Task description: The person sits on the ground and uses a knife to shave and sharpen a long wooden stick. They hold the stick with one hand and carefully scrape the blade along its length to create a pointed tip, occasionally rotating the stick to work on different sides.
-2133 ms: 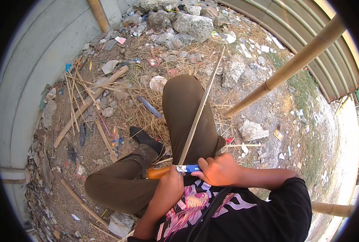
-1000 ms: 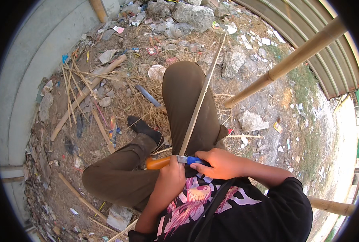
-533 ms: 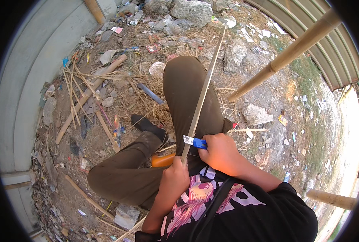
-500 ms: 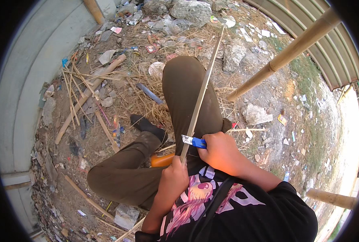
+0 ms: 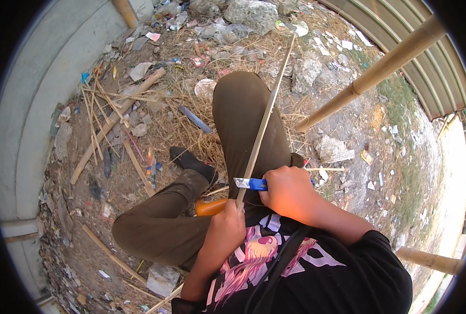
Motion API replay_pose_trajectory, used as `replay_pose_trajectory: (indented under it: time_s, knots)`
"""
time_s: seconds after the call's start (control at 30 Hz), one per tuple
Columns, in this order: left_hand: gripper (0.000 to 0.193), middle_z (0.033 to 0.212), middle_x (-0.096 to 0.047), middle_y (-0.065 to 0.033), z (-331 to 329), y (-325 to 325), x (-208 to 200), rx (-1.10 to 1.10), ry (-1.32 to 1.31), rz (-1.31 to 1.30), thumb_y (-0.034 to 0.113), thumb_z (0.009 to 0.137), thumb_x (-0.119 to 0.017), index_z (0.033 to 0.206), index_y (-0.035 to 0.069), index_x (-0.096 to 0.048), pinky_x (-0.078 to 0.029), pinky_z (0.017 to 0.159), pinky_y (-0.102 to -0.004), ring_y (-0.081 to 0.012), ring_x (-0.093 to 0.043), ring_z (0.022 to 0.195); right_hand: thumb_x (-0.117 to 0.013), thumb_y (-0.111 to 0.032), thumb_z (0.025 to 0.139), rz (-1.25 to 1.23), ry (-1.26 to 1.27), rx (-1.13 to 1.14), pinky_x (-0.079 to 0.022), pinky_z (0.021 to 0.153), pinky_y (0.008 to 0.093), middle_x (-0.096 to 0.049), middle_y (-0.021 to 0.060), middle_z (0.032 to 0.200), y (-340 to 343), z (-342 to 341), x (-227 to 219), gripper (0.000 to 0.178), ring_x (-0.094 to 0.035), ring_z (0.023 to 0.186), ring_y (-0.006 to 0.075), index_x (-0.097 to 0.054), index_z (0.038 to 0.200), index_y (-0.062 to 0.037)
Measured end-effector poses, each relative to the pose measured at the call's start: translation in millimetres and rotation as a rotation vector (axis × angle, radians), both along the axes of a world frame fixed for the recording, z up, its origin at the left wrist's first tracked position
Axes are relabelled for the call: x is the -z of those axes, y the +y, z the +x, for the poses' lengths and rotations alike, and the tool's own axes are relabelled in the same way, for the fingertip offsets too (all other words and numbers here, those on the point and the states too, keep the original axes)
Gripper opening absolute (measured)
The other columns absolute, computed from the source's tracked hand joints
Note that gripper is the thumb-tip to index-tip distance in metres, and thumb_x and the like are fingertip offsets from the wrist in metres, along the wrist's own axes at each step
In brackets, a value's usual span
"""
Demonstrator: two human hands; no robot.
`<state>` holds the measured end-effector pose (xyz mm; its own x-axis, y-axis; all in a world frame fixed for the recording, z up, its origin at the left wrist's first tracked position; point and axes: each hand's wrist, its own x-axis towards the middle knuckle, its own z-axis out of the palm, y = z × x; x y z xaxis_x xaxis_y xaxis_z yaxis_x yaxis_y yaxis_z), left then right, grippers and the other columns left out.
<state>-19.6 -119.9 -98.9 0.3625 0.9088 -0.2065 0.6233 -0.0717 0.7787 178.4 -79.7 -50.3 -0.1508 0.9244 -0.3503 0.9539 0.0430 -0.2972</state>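
Note:
My left hand (image 5: pixel 229 224) is closed around the lower end of a long thin bamboo strip (image 5: pixel 267 112), which slants up and away to the right over my raised knee. In my right hand (image 5: pixel 289 189) is a blue utility knife (image 5: pixel 257 184), its short blade pointing left. The blade lies across the strip just above my left fist; whether it bites into the strip I cannot tell. Under my thigh, near the left fist, part of an orange object (image 5: pixel 211 207) shows; the rest of it is hidden.
A blade-like grey metal piece (image 5: pixel 195 119) lies on dry straw beyond my foot. Bamboo poles and split strips (image 5: pixel 95 118) lie piled at left, beside a grey wall (image 5: pixel 39 104). A slanting bamboo post (image 5: pixel 369 78) stands at right. Rocks (image 5: pixel 251 15) and litter cover the ground.
The knife and my right hand have shifted very slightly, the blade still across the strip near my left fist. The whole view has drifted slightly; both grips are unchanged.

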Motion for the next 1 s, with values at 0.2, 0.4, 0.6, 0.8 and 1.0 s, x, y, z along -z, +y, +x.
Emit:
replay_pose_trajectory:
  time_s: [0.2,0.4,0.6,0.8,1.0]
  knots:
    - [0.019,0.077,-0.061,-0.0286,1.2,8.0,-14.2,-0.003,-0.015,-0.018,0.014,0.101,-0.051,0.098,-0.004,-0.051,-0.045,0.065,-0.0549,-0.0521,-0.061,0.077,-0.068,-0.030,0.078,0.069,0.031,-0.102,-0.055,0.059,0.0472,-0.068,0.0175,0.068,-3.3,3.4,-1.0,0.027,-0.069,0.062,0.0377,-0.069,0.078,-0.0036]
    - [0.023,0.073,-0.061,-0.0302,9.6,23.6,-32.0,0.004,0.001,0.086,0.015,0.098,-0.054,0.104,-0.007,-0.051,-0.046,0.064,-0.0589,-0.0516,-0.061,0.072,-0.072,-0.030,0.077,0.157,-0.001,-0.059,-0.056,0.056,0.0424,-0.069,0.0182,0.070,4.8,2.1,-7.9,0.029,-0.071,0.062,0.0344,-0.066,0.074,-0.0017]
    - [0.019,0.073,-0.061,-0.0298,24.2,29.3,-44.6,-0.021,0.015,0.045,0.012,0.098,-0.053,0.104,-0.005,-0.049,-0.045,0.064,-0.0593,-0.0515,-0.061,0.072,-0.080,-0.028,0.069,0.352,0.036,-0.083,-0.054,0.054,0.0425,-0.067,0.0125,0.068,15.2,18.7,-1.5,0.026,-0.069,0.061,0.0312,-0.066,0.078,-0.0074]
    - [0.019,0.072,-0.060,-0.0291,28.5,27.7,-47.9,-0.077,0.035,0.033,0.015,0.103,-0.049,0.100,-0.004,-0.050,-0.044,0.062,-0.0554,-0.0513,-0.060,0.073,-0.078,-0.031,0.074,0.455,0.054,-0.031,-0.056,0.056,0.0417,-0.069,0.0139,0.071,31.1,20.0,6.0,0.027,-0.071,0.062,0.0313,-0.070,0.077,-0.0054]
    - [0.023,0.070,-0.059,-0.0276,33.0,21.1,-44.6,-0.014,0.060,-0.021,0.018,0.104,-0.048,0.096,-0.003,-0.051,-0.044,0.061,-0.0522,-0.0497,-0.061,0.071,-0.065,-0.031,0.084,0.426,-0.214,0.359,-0.057,0.066,0.0455,-0.070,0.0207,0.075,109.5,71.5,-17.3,0.031,-0.072,0.071,0.0363,-0.073,0.076,-0.0019]
